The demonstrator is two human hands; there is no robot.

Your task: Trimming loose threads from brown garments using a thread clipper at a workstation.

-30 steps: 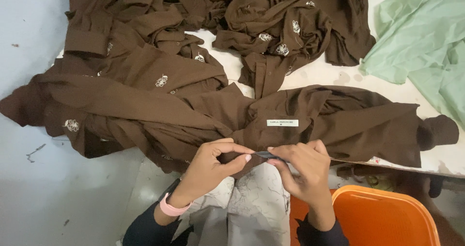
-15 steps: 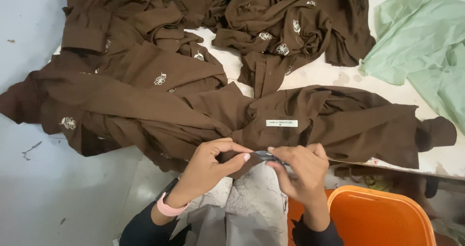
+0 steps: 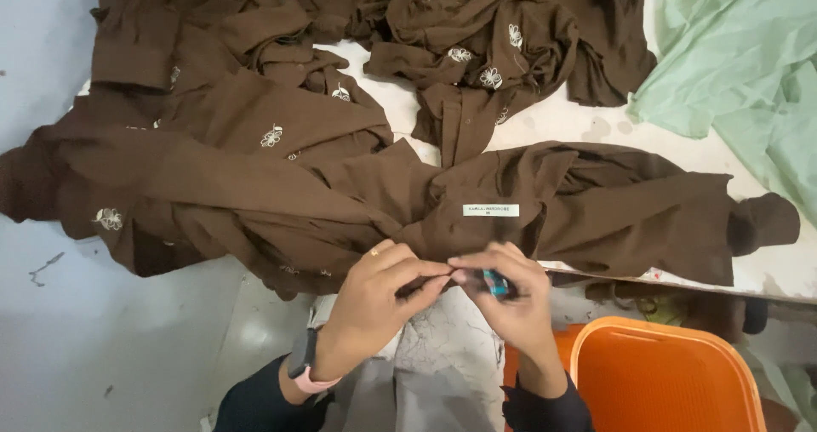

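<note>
A brown garment point(image 3: 596, 202) with a white neck label point(image 3: 490, 211) lies across the near edge of the white table point(image 3: 766, 266). My left hand point(image 3: 379, 300), with a ring and a pink-strapped watch, pinches the garment's brown edge at the table's front. My right hand point(image 3: 502, 300) meets it fingertip to fingertip and grips a small blue tool point(image 3: 494, 283) against the same fabric. What the tool touches is hidden by my fingers.
More brown garments with white flower embroidery point(image 3: 255, 134) are piled on the left and at the back point(image 3: 485, 49). A pale green cloth point(image 3: 749, 83) lies at the right. An orange plastic basket point(image 3: 664, 381) stands below the table by my right arm.
Both hands have stayed together at the garment's edge, with the fingers shifting slightly. The view has drifted a little.
</note>
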